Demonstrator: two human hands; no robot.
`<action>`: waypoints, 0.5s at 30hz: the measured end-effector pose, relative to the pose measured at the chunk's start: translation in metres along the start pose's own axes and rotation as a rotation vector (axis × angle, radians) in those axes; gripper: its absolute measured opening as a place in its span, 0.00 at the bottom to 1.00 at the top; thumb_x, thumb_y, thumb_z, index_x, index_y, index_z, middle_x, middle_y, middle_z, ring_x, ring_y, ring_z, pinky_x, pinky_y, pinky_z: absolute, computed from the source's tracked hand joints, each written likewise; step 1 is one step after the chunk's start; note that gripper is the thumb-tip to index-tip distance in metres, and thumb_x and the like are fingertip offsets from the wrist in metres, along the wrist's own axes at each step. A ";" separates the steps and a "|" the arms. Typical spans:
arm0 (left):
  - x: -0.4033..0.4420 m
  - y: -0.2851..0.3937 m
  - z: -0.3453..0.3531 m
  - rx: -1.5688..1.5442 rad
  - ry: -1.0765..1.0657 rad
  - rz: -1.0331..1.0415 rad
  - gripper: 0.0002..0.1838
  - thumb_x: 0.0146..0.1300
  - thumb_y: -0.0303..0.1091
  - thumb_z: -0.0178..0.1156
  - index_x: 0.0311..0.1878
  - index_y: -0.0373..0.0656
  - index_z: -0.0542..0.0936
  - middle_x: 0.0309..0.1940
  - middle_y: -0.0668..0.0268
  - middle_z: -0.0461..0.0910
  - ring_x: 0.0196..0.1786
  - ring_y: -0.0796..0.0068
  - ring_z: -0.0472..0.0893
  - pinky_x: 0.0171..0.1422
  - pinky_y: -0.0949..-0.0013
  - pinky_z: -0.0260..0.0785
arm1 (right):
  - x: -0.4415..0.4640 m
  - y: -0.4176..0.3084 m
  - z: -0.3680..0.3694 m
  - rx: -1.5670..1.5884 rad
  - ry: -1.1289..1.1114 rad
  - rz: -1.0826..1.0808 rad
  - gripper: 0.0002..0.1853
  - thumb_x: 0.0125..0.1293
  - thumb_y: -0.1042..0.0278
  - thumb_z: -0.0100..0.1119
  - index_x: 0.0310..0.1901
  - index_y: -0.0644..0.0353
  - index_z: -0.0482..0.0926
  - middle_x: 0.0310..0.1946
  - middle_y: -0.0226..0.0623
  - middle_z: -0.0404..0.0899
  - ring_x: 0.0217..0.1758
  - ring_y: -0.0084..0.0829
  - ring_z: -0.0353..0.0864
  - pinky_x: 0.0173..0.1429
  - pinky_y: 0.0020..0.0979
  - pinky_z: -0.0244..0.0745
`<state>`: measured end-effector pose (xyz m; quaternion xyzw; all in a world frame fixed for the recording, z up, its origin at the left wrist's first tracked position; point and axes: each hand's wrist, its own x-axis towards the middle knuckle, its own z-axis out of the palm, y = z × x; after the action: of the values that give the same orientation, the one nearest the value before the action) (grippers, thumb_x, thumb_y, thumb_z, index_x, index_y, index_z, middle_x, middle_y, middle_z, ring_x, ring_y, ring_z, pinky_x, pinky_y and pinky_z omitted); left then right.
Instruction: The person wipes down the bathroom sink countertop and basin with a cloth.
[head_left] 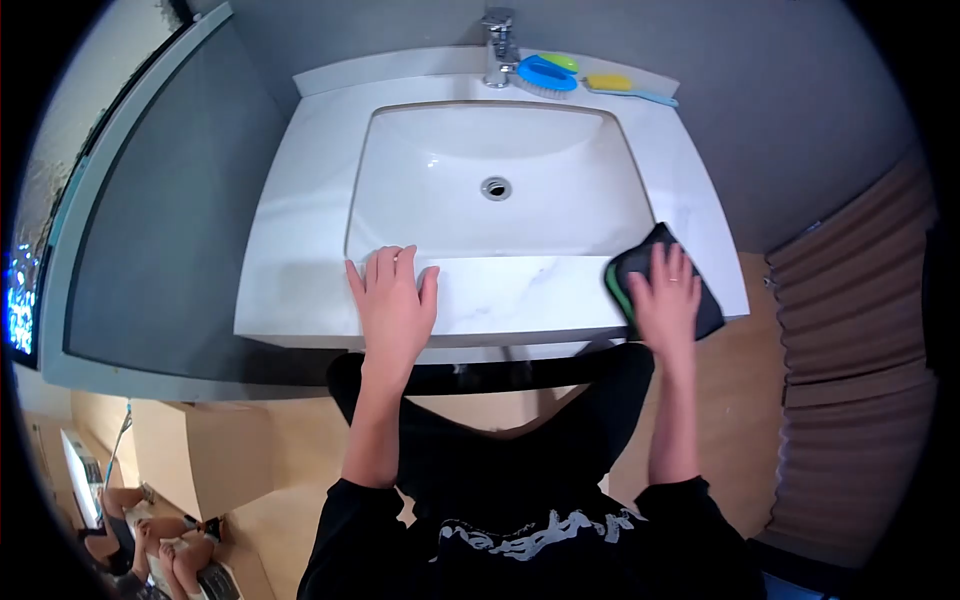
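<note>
My left hand (393, 310) rests on the front strip of the white countertop (500, 300), its fingers spread and its fingertips at the near rim of the sink (480, 140). It is open and holds nothing. At the right front corner, a dark folded cloth (708, 312) with a green edge lies on the counter and hangs slightly over the front. My right hand (667, 295) presses flat on top of this cloth with its fingers extended, not wrapped round it. The sink basin has a round metal drain (496, 188) in its middle.
Behind the basin stands a chrome faucet (497, 50). Beside it lie a blue scrub brush (547, 73), a green item (560, 62) and a yellow-headed brush (610, 82). A grey partition (180, 220) flanks the left; a brown curtain (850, 370) hangs right. People sit at lower left.
</note>
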<state>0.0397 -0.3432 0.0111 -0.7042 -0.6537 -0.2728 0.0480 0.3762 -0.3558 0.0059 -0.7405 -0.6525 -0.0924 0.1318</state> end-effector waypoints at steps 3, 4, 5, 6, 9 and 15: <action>-0.003 0.023 0.011 -0.037 0.003 0.078 0.17 0.64 0.38 0.59 0.52 0.40 0.78 0.50 0.62 0.76 0.59 0.60 0.73 0.72 0.40 0.52 | -0.015 -0.062 -0.005 -0.006 0.031 -0.139 0.33 0.67 0.49 0.52 0.66 0.64 0.66 0.70 0.50 0.61 0.74 0.55 0.56 0.72 0.64 0.48; -0.004 0.030 0.014 -0.030 -0.004 0.122 0.16 0.65 0.37 0.58 0.52 0.40 0.78 0.50 0.63 0.77 0.59 0.62 0.73 0.73 0.41 0.52 | -0.020 -0.081 -0.006 0.032 0.047 -0.170 0.32 0.67 0.50 0.53 0.66 0.64 0.66 0.70 0.49 0.61 0.74 0.54 0.56 0.72 0.64 0.48; -0.003 0.032 0.013 -0.042 -0.010 0.130 0.16 0.65 0.37 0.58 0.52 0.40 0.78 0.50 0.63 0.77 0.59 0.62 0.73 0.73 0.41 0.52 | -0.026 -0.096 -0.008 0.071 0.059 -0.204 0.32 0.67 0.51 0.54 0.66 0.64 0.66 0.70 0.49 0.62 0.74 0.53 0.57 0.72 0.64 0.49; -0.002 0.031 0.009 -0.068 -0.030 0.106 0.15 0.65 0.36 0.57 0.53 0.41 0.78 0.49 0.63 0.77 0.59 0.63 0.73 0.73 0.43 0.53 | -0.029 -0.108 -0.013 0.118 0.048 -0.241 0.32 0.66 0.52 0.54 0.66 0.64 0.67 0.70 0.48 0.62 0.74 0.53 0.57 0.72 0.63 0.49; -0.002 0.030 0.003 -0.092 -0.054 0.101 0.15 0.66 0.35 0.56 0.54 0.42 0.77 0.49 0.64 0.77 0.59 0.65 0.74 0.74 0.46 0.53 | -0.033 -0.108 -0.019 0.223 0.022 -0.328 0.31 0.66 0.54 0.56 0.67 0.61 0.67 0.70 0.44 0.62 0.74 0.48 0.58 0.73 0.59 0.49; -0.001 0.030 0.003 -0.096 -0.058 0.117 0.15 0.65 0.34 0.56 0.54 0.42 0.77 0.49 0.65 0.77 0.58 0.64 0.74 0.74 0.45 0.53 | -0.032 -0.035 -0.033 0.240 -0.080 -0.338 0.30 0.66 0.53 0.56 0.68 0.53 0.68 0.72 0.41 0.61 0.75 0.44 0.58 0.76 0.52 0.48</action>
<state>0.0688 -0.3473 0.0162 -0.7504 -0.5986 -0.2801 0.0112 0.3380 -0.3923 0.0299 -0.6025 -0.7786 -0.0055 0.1757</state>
